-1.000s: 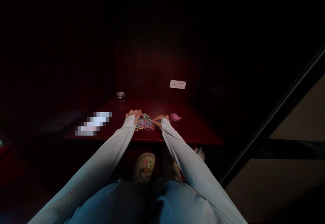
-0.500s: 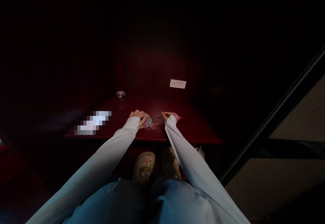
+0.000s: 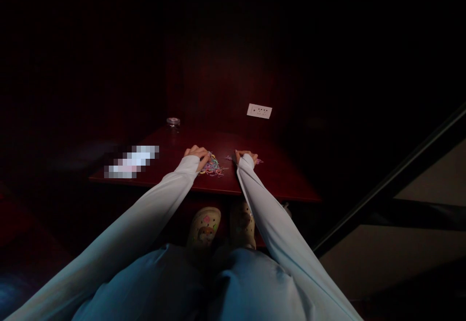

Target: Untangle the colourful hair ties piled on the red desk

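Table edge (image 3: 211, 190) runs near coloured loops (image 3: 214, 166); left hand (image 3: 197, 152) and right hand (image 3: 243, 154) sit apart, grips unclear.

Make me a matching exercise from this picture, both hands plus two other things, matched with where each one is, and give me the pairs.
Things:
1. left hand
2. right hand
3. jar
4. socket plate

Places:
A. toward the table's far left corner
B. beside the pink pile
C. on the wall
D. at the multicoloured pile

Pairs: 1-D, 2-B, 3-A, 4-C
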Demonstrator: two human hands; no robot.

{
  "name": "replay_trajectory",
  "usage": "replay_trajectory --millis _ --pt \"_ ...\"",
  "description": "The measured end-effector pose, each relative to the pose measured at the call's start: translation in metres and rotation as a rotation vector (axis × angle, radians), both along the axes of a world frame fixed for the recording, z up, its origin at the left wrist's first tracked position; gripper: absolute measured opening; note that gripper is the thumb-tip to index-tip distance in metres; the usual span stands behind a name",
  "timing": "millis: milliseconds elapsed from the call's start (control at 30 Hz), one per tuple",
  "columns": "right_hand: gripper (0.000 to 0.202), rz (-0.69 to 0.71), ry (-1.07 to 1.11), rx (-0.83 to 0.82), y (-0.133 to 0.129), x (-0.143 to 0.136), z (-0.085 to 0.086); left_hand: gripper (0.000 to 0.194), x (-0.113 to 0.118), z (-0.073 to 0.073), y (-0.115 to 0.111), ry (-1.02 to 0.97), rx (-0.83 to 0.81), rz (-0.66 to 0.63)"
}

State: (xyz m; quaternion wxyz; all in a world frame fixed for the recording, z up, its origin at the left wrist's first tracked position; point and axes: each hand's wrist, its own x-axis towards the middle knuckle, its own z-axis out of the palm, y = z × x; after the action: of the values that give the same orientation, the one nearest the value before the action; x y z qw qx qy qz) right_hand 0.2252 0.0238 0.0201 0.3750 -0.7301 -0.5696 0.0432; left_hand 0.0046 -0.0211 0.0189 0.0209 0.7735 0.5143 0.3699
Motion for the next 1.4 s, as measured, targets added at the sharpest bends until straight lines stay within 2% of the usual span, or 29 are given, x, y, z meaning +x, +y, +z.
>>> replay_trajectory --millis 67,200,267,533,700,800,933,1100,1200,1400 --pt "0.038 0.109 -0.038 0.045 -0.003 -0.001 -0.003 0.034 -0.001 0.000 -0.001 0.012 0.013 0.004" --pt "0.034 0.500 -0.327 0.061 -0.010 -0.006 -0.003 0.035 -0.001 0.000 0.000 0.026 0.018 0.005" --pt "0.030 0.580 -0.423 0.054 -0.013 -0.008 -0.003 0.036 -0.001 0.001 -0.001 0.020 0.014 0.010" --pt "0.031 0.301 -0.309 -0.014 -0.020 -0.003 0.002 0.039 0.001 0.006 -0.007 0.009 -0.003 0.005" --pt "0.038 -0.008 -0.062 -0.031 -0.021 0.010 0.005 0.041 0.002 0.006 -0.007 -0.007 -0.015 0.022" --pt "0.044 -0.112 -0.047 -0.100 -0.021 0.019 0.003 0.041 0.002 0.006 -0.007 -0.023 -0.025 0.014" --pt "0.035 -0.053 -0.168 -0.097 -0.025 0.018 0.001 0.042 0.001 0.005 -0.005 -0.017 -0.029 0.019" --pt "0.029 0.210 -0.418 -0.065 -0.029 0.011 -0.002 0.038 -0.002 0.002 0.000 0.024 -0.016 0.015" --pt "0.032 0.275 -0.391 -0.045 -0.028 0.012 -0.003 0.040 -0.002 0.000 0.000 0.018 -0.001 0.004" --pt "0.032 0.243 -0.243 0.011 -0.030 0.014 -0.003 0.042 0.000 -0.003 0.001 -0.032 0.011 0.013"
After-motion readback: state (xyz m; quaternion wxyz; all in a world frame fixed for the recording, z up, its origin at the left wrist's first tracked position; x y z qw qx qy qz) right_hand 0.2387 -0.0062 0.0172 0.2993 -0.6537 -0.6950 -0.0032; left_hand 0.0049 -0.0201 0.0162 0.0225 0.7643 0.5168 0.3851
